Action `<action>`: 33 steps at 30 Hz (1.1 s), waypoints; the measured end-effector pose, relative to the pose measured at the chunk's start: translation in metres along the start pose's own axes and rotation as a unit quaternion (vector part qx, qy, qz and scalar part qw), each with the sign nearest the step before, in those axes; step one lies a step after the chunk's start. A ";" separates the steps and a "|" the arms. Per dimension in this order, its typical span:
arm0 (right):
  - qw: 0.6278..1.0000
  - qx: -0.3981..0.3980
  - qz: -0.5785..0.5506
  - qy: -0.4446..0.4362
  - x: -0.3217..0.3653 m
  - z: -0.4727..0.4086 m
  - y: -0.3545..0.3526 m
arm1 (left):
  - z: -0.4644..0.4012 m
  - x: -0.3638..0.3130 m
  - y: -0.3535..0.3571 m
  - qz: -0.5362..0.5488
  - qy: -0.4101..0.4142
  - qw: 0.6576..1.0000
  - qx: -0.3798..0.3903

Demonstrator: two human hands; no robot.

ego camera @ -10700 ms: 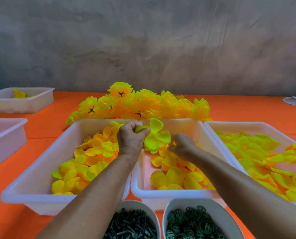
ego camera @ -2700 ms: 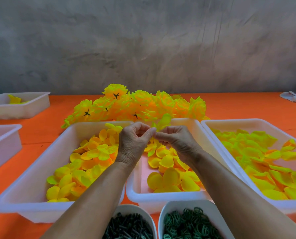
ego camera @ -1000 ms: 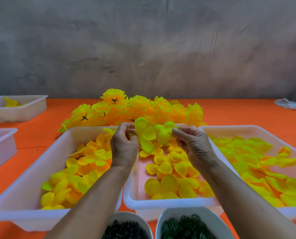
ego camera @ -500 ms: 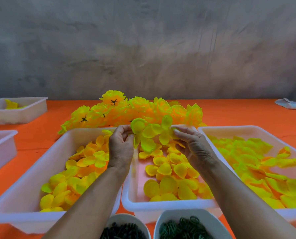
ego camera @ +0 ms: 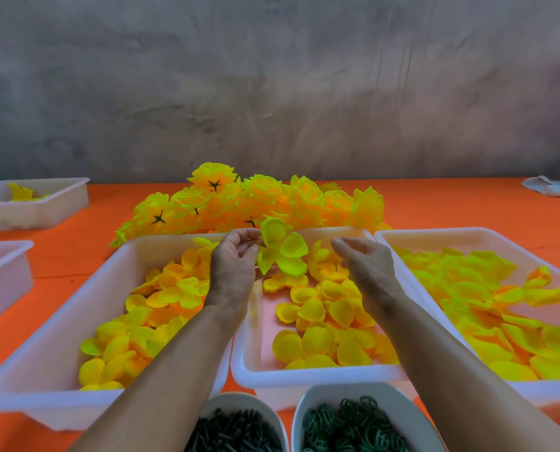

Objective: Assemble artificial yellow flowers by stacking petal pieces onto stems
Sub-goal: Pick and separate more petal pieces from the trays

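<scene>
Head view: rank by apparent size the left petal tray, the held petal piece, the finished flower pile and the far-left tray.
1. Left petal tray
2. Flower pile, though farther away
3. Far-left tray, cropped and distant, so unsure
4. Petal piece, pinched by the left hand

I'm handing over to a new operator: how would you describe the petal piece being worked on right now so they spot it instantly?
Start at the middle white tray of the three at the front of the orange table. Above its far end, the left hand holds a petal piece in a fingertip grip. It is the only piece lifted in the air, its lobes spread like a clover, while the rest lie loose in the trays.
</scene>
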State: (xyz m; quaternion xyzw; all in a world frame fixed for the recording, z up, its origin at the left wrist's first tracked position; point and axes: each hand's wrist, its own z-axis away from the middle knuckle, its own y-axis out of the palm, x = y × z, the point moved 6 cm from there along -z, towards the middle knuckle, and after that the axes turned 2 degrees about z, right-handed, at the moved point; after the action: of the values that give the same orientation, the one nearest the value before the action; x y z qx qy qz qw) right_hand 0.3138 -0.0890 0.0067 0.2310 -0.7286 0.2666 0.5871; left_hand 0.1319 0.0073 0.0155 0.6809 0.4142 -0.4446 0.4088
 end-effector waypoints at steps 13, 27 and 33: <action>0.978 0.159 -0.117 0.068 0.001 0.008 0.019 | 0.006 0.005 0.015 -0.006 -0.020 0.996 0.085; 0.982 0.129 -0.108 0.084 -0.005 0.004 0.017 | 0.009 0.001 0.017 -0.030 -0.020 0.994 0.101; 0.989 0.113 -0.079 0.047 -0.001 0.006 0.014 | 0.008 0.003 0.016 -0.055 -0.010 0.993 0.107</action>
State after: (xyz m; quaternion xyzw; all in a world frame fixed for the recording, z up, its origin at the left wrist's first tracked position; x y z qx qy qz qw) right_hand 0.3004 -0.0830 0.0029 0.3398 -0.6451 0.3106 0.6098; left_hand 0.1455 -0.0049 0.0132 0.6924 0.3967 -0.5149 0.3133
